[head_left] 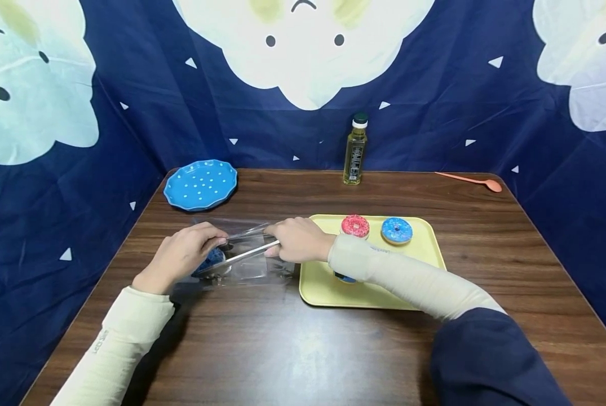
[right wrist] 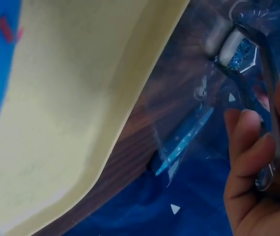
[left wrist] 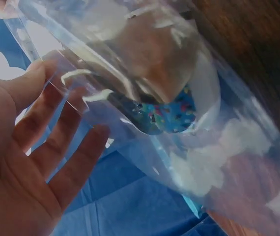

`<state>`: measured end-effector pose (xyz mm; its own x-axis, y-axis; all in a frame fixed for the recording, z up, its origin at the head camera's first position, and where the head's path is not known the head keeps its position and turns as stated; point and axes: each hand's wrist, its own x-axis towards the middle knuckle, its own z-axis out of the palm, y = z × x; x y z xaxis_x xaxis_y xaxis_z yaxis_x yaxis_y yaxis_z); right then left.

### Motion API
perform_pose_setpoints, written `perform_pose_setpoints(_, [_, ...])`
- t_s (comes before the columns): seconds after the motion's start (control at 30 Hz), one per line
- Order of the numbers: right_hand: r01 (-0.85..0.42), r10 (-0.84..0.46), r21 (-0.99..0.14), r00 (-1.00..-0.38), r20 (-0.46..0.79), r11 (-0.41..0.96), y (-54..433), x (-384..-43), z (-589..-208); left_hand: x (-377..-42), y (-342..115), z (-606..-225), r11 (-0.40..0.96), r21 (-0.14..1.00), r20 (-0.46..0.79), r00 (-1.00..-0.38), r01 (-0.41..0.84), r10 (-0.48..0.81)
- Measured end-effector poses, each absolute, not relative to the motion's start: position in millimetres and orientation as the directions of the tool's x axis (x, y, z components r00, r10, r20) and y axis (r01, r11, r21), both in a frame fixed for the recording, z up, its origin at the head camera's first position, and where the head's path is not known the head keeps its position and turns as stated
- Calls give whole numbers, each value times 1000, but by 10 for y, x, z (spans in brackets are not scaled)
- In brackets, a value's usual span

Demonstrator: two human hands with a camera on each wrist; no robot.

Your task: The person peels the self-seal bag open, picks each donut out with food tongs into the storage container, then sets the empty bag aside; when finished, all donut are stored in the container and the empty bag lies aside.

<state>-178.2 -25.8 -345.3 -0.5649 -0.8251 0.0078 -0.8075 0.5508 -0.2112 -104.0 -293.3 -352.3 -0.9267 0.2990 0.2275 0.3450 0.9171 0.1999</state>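
Note:
My left hand (head_left: 183, 254) holds the mouth of a clear plastic bag (head_left: 252, 270) on the wooden table, left of the yellow tray (head_left: 333, 293). In the left wrist view my left hand's fingers (left wrist: 56, 152) lie against the bag film (left wrist: 218, 162). My right hand (head_left: 297, 239) grips metal tongs (head_left: 247, 254) that reach into the bag. A blue sprinkled donut (head_left: 210, 260) sits at their tip, inside the bag (left wrist: 167, 115). The right wrist view shows my right hand's fingers (right wrist: 253, 162) curled round the tongs (right wrist: 272, 113), with the donut (right wrist: 240, 59) beyond.
On the tray stand a pink donut (head_left: 355, 225) and a blue donut (head_left: 396, 230); another blue one (head_left: 344, 277) peeks from under my right forearm. A blue dotted plate (head_left: 200, 184) lies at the back left. An oil bottle (head_left: 355, 149) and an orange spoon (head_left: 472, 180) lie at the back edge.

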Motion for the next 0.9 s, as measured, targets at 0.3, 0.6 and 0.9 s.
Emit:
perform_pose_setpoints(0.3, [-803,-817,-217,-575,38,555,55,-1781,-3357,-1046,-2954,-3544,915,213,219,-929,344,298])
perform_pose_setpoints(0.6, [-760,-775,-294,-625,91,579,644,-1728,-3298,-1058,-2962,-3577,912,203,223,-924,356,311])
perform_pose_setpoints(0.9, [-739,-724,-315,-663,190,595,1173,-1629,-3284,-1046,-2991,-3608,917,202,220,-928,344,300])
